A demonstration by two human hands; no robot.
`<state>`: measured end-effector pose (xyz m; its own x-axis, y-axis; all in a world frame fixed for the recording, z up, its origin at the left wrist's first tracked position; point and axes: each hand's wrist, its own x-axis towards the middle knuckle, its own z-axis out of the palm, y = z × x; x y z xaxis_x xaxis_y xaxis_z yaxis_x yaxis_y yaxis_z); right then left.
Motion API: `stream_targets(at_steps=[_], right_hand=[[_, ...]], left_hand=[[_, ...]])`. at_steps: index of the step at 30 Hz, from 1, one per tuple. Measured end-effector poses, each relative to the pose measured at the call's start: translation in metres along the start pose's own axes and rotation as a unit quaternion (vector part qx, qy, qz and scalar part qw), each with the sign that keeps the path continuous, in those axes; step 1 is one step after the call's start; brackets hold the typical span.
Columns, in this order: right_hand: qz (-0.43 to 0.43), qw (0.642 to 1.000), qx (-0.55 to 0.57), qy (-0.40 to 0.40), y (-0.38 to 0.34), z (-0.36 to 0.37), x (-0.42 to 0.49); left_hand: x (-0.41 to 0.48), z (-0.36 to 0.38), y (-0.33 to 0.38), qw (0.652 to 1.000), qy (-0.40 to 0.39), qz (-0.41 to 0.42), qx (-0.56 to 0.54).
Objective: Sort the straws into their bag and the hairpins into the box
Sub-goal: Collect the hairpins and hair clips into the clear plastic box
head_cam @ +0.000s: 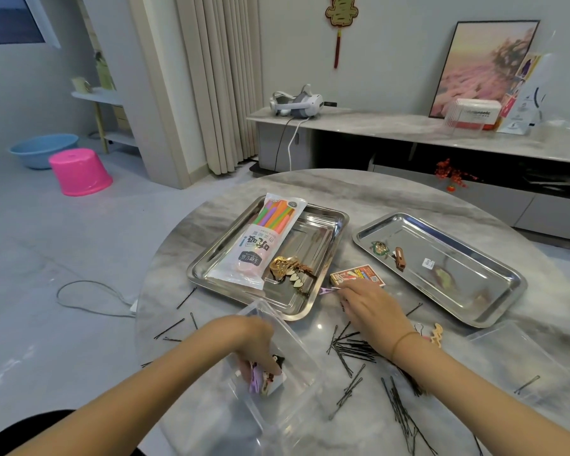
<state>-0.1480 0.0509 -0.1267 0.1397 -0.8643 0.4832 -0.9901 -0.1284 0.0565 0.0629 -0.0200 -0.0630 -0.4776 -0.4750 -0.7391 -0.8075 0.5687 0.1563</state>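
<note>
Tabletop (359, 199): round, grey marbled, carrying 2 steel trays side by side.

1. Left tray (211, 258): holds the straw bag (267, 238), lying flat and lengthwise with coloured straws showing through its far end. Just beside the bag's near end lies a cluster of gold hairpins (287, 266).
2. Right tray (458, 258): holds a green-and-gold clip (379, 248) and a brown clip (399, 258), close together at its left end.
3. Small printed carton (357, 276): on the tabletop between the 2 trays.
4. Clear box (293, 357): at the near edge of the left tray, tilted. The left hand (257, 343) is inside it, fingers curled round a purple clip (255, 381).
5. Right hand (372, 311): palm down, fingers stretched forward, tips meeting a thin purple hairpin (324, 291) just short of the carton. Whether they pinch it cannot be told.
6. Black bobby pins (356, 352): 1 loose heap under the right wrist, others scattered singly across the tabletop.
7. Beige clip (436, 335): on the tabletop, right of the right wrist.
</note>
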Motion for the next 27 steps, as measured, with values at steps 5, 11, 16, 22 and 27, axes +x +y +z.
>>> stream_targets(at_steps=[5, 11, 16, 22, 27], right_hand=[[0.085, 0.989, 0.117, 0.037, -0.019, -0.026, 0.010], [0.057, 0.933, 0.343, 0.096, -0.048, -0.044, 0.012], [0.050, 0.899, 0.419, 0.114, -0.060, -0.044, -0.001], [0.041, 0.875, 0.482, 0.034, -0.058, -0.048, -0.001], [0.173, 0.910, 0.342, -0.160, -0.015, -0.052, 0.001]], left_hand=[[-0.011, -0.024, -0.010, 0.997, 0.079, 0.018, -0.007], [-0.032, -0.045, -0.006, 0.908, 0.217, 0.071, -0.351], [-0.038, -0.047, -0.006, 0.917, 0.028, 0.143, -0.370], [-0.034, -0.045, -0.016, 0.947, -0.028, 0.161, -0.276], [-0.032, -0.043, -0.019, 0.987, -0.033, 0.108, -0.115]])
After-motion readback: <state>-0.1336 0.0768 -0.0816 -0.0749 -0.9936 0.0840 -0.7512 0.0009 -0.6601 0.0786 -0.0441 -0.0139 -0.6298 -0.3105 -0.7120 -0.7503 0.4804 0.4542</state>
